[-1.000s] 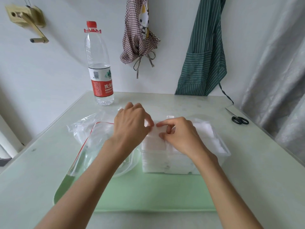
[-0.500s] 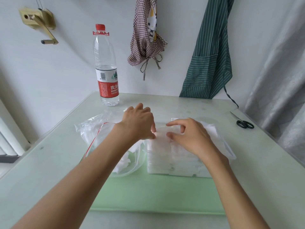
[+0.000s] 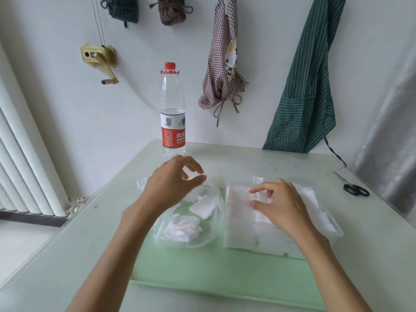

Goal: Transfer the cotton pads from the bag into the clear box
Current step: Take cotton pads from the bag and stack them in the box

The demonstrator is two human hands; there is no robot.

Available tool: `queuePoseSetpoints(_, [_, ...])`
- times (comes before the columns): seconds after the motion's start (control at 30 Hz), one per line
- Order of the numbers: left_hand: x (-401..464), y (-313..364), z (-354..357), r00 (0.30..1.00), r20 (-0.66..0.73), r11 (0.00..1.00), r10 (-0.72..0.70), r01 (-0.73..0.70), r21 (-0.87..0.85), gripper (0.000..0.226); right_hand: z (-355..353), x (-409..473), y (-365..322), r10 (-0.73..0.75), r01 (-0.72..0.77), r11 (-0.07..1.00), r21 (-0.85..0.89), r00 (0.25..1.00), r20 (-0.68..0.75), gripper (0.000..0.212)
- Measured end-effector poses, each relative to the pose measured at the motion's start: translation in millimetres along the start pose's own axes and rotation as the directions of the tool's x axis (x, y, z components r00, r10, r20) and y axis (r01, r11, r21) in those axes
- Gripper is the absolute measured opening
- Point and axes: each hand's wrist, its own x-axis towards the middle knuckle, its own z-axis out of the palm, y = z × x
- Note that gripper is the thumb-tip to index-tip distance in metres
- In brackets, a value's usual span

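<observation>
A clear zip bag [image 3: 210, 233] with a red seal line lies open on the green mat [image 3: 213, 273]. Inside it are a crumpled heap of white cotton pads [image 3: 182, 228] and one flat pad [image 3: 202, 208]. To its right stands the clear box [image 3: 334, 231], packed with stacked white pads [image 3: 238, 199]. My left hand [image 3: 173, 185] hovers over the bag's mouth with fingers spread and nothing in it. My right hand [image 3: 281, 203] rests on top of the box's stack, thumb and fingers pinching the top pads.
A water bottle with a red label [image 3: 172, 122] stands behind the bag near the wall. Black scissors [image 3: 355, 190] lie at the table's right edge. Aprons hang on the wall; a white radiator [image 3: 22, 172] is at the left.
My left hand has left the box and moved left over the bag, opening its fingers. My right hand stays on the pads in the box. The camera has tilted up.
</observation>
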Motion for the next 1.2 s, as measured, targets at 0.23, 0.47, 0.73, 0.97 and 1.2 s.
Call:
queuePoseSetpoints(0.23, [-15.9,-39.0,-44.1,0.898,0.250,0.884,-0.362,0.246,0.397,0.028,-16.1,-10.6,-37.9,-0.206,0.238,0.969,0.062,0.923,-0.326,0.026])
queuePoseSetpoints(0.47, [-5.1,-59.5,-19.4,0.758,0.496,0.895,-0.424,0.433,0.104,0.007,41.4,-31.2,-116.6,-0.312,0.340,0.940,-0.016,0.880,0.358,0.017])
queuePoseSetpoints(0.73, [-6.5,-64.3,-23.0,0.759,0.515,0.904,-0.397,0.421,0.077,0.009,59.9,-8.3,-126.3,-0.194,0.342,0.927,-0.152,0.787,0.585,0.052])
queuePoseSetpoints(0.97, [-8.3,-53.5,-28.4,0.876,0.217,0.878,-0.431,0.352,0.323,0.031,62.3,-13.9,-117.7,-0.261,0.380,0.891,-0.250,0.877,0.404,0.037])
queuePoseSetpoints(1.2, [-9.1,-46.2,-30.9,0.894,0.198,0.890,-0.401,0.330,0.315,0.023,57.7,-20.3,-115.6,-0.227,0.384,0.905,-0.182,0.799,0.557,0.049])
